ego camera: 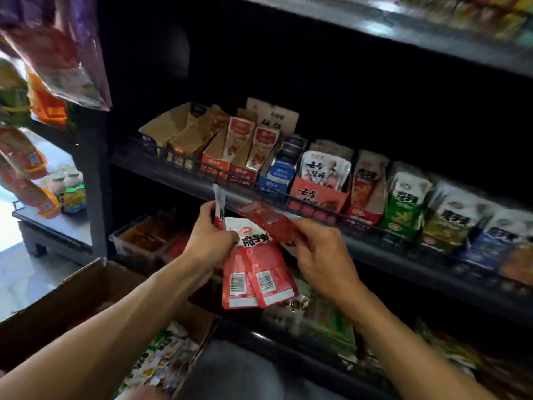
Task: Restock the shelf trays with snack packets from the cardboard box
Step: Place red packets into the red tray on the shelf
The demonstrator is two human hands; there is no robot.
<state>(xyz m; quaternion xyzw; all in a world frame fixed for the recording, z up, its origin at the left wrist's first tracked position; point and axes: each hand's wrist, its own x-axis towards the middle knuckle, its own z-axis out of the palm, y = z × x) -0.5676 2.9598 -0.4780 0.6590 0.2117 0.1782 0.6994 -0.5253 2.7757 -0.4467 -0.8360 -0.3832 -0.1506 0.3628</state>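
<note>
Holding a fan of red packets [253, 272] before the shelf's [403, 252] front edge, the left hand [209, 241] has its fingers clamped on their upper left part, while the right hand [320, 249] pinches one blurred red packet at the top right. The box [72, 298] sits low at left, packets inside, below the trays [314, 194] on the shelf

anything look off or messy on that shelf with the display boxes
The leftmost brown display boxes look nearly empty and lean askew, unlike the full green box further right. Both hands hold red packets; nothing looks spilled or torn.
</note>
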